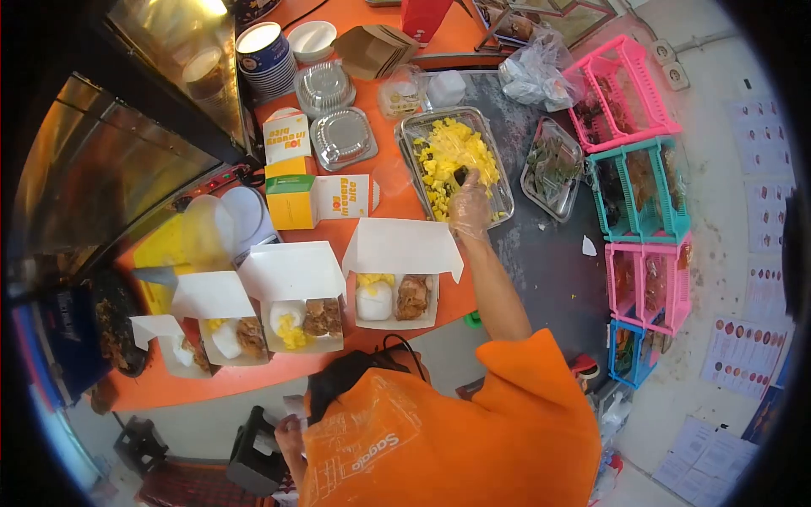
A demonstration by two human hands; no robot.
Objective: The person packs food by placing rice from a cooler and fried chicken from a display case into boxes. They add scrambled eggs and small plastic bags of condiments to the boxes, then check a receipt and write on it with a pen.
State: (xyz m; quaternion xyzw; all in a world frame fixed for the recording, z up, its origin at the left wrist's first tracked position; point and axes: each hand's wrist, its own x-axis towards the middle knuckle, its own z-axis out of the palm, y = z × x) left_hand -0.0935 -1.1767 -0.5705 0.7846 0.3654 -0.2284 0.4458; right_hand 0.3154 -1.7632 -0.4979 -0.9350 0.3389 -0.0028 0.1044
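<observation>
My right hand (470,207), in a clear plastic glove, reaches into a metal tray (507,198) of yellow scrambled egg (452,156). Its fingers are closed at a small dark object (461,175), whose kind I cannot make out. Below the tray stands an open white box (393,245) with rice, egg and a brown piece of meat (413,297). To its left are several more open boxes (291,270) holding rice and meat, some with egg. My left hand (291,439) is low at the left of the orange shirt, its fingers mostly hidden.
Printed yellow-and-white boxes (291,203) and clear-lidded containers (342,138) stand behind the open boxes. A stack of paper bowls (266,59) is at the back left. Right of the egg is a tray of dark leaves (553,169). Pink baskets (625,93) and teal baskets (639,190) line the wall.
</observation>
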